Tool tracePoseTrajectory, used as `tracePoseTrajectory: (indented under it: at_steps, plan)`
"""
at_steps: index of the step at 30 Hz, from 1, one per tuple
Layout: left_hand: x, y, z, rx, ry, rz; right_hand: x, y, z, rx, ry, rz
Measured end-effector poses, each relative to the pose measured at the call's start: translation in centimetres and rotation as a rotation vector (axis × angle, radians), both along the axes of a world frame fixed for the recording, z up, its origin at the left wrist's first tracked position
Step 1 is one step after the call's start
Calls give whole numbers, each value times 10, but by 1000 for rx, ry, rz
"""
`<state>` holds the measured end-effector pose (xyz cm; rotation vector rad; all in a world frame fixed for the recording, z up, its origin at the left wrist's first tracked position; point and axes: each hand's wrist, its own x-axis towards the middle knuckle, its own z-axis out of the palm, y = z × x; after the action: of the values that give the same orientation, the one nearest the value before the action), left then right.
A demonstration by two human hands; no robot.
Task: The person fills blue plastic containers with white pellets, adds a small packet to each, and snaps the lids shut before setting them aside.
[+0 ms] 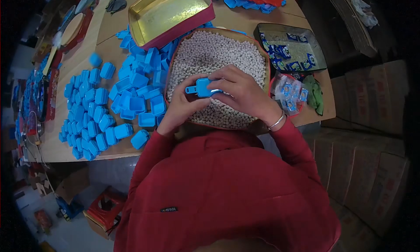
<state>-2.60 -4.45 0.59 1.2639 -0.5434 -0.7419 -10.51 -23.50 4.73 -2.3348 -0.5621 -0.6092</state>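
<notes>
Both of my hands meet over a wide container [168,72] filled with small pale round pellets [218,46]. My left hand [186,101] grips a small blue plastic box [204,87] between thumb and fingers, and a slotted tab sticks out of the box toward the left. My right hand [240,88] closes on the same box from the right, its fingers lying across the top and hiding part of it. A shiny edge shows under the right fingertips.
Closed blue boxes [89,96] are heaped at the left, with open blue boxes [138,104] beside the pellets. A gold-lined box [170,13] stands behind. At right are a tin with dark blue packets [294,66], a red dish of packets [286,92] and a green cloth [313,94].
</notes>
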Motion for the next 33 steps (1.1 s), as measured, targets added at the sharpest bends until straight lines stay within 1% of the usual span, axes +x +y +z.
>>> tracePoseTrajectory:
  at_steps: [2,3,6,7,10,14,16,17,19,20,23,24,27,30,33]
  plan:
    - [3,1,-7,-72,108,-8,-1,1,-4,93,20,4]
    - [3,1,-9,-79,76,0,0,2,-7,139,28,7]
    - [2,2,-11,-89,-9,23,-5,14,-22,666,331,-185]
    - [1,2,-9,-82,-27,29,-4,12,-29,828,545,-153]
    - [0,4,-5,-72,-90,15,-4,9,-30,916,601,-91]
    - [2,5,-5,-55,-158,11,-4,9,-30,948,601,-75]
    - [1,5,-9,-77,-77,33,-3,13,-25,980,628,-85]
    - [1,5,-10,-88,-40,48,-2,15,-26,939,585,-80]
    - [1,4,-13,-185,120,95,1,20,-26,858,497,-65]
    - [1,4,-13,-234,201,117,-1,25,-22,883,550,-114]
    - [7,4,-10,94,-593,236,2,26,-29,543,325,-251]
    - [3,5,6,214,-892,320,3,29,-26,504,283,-265]
    - [7,-5,17,81,-604,67,3,44,-23,372,143,-310]
    - [5,-7,19,72,-687,166,3,47,-16,504,134,-276]
    - [-1,-13,19,56,-764,303,1,50,-15,491,31,-226]
